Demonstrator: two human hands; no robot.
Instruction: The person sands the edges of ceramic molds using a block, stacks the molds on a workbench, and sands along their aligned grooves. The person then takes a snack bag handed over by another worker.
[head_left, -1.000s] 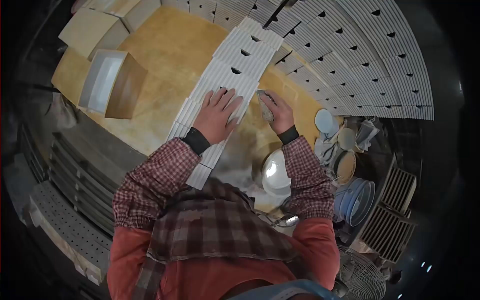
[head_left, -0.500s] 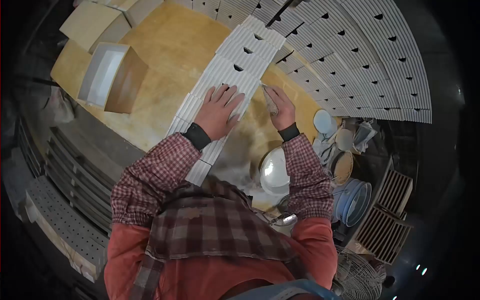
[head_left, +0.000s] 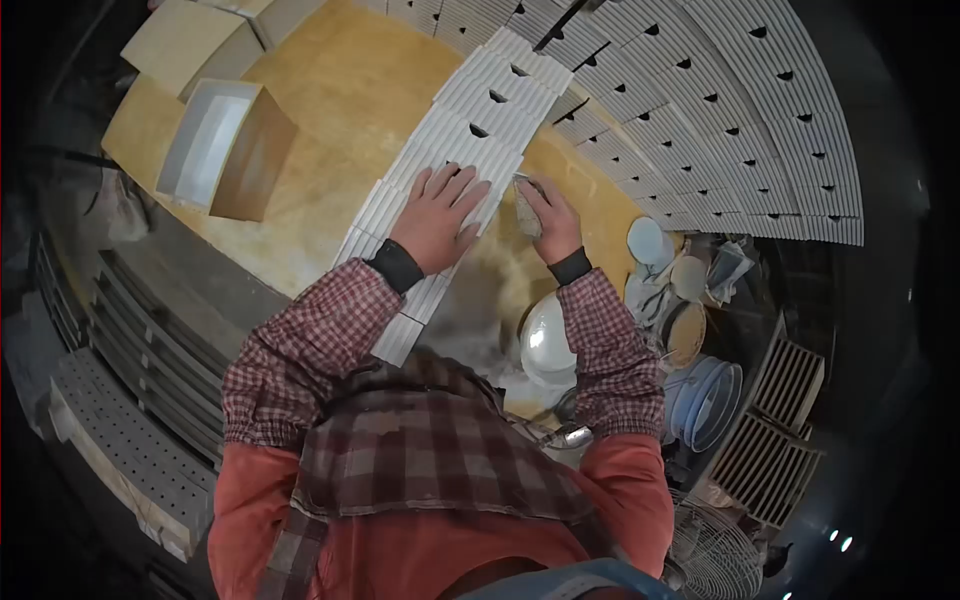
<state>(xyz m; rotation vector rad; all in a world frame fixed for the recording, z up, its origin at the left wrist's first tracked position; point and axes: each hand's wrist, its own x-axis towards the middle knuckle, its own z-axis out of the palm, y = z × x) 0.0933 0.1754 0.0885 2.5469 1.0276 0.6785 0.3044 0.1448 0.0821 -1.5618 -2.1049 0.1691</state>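
Note:
A long row of white ribbed pieces [head_left: 484, 108] runs diagonally across the yellow tabletop, with dark half-round notches along its middle. My left hand [head_left: 436, 225] lies flat on this row, fingers spread. Just beyond the row's right edge, my right hand [head_left: 556, 222] grips a rough grey-beige block [head_left: 526, 212] between thumb and fingers. What the block is made of does not show clearly. Its upper end sits close beside the ribbed edge.
Wide rows of similar ribbed pieces [head_left: 720, 110] cover the far right. An open box [head_left: 240, 150] stands at left on the yellow tabletop [head_left: 335, 95]. A shiny white bowl [head_left: 548, 345] is near my right forearm. Tubs, a blue bucket [head_left: 715, 405] and a fan [head_left: 715, 550] stand at right.
My right hand has shifted slightly left and toward my body, and the block in it has turned so more of its face shows. My left hand stays nearly in place on the row.

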